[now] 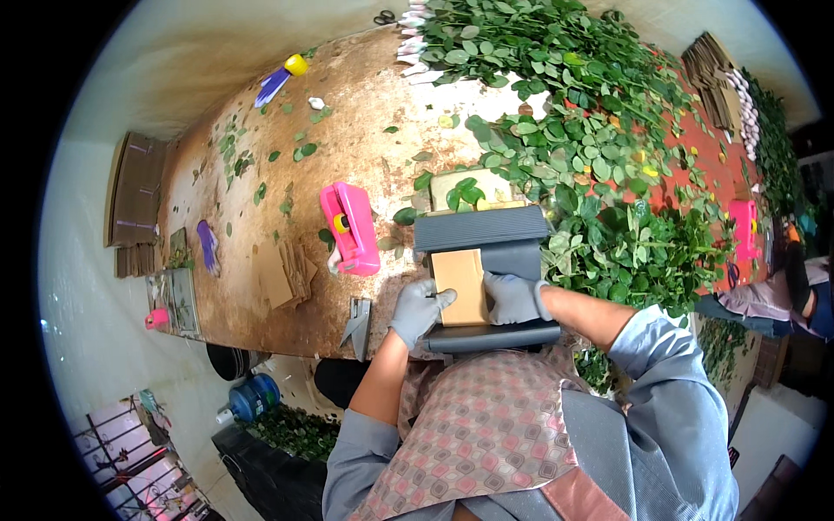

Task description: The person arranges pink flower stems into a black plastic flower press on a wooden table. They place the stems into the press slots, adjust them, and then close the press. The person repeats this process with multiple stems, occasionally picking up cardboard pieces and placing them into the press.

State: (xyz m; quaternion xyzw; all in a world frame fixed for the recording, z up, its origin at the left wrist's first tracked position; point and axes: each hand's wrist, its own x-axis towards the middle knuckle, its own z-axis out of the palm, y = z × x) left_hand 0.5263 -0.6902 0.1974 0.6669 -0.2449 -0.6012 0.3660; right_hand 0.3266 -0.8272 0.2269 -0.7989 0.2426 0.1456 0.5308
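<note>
A tan piece of cardboard (461,285) lies on a dark grey ribbed stand (480,229) right in front of me. My left hand (419,310), in a grey glove, grips the cardboard's lower left edge, with the thumb over its face. On the opposite edge, my right hand (514,299), also gloved in grey, is closed against the cardboard; its fingertips are partly hidden. Left of the stand is a pink tape dispenser (350,230) with a yellow core. Nearer me, a grey metal stapler-like tool (356,328) sits by the table edge.
Leafy cut stems (591,104) cover the table's far right. Cut cardboard pieces (285,273) lie left of the dispenser. Farther left is a purple glove (208,247); another purple glove (273,87) lies at the back. Another person's sleeve (764,300) shows at the right edge.
</note>
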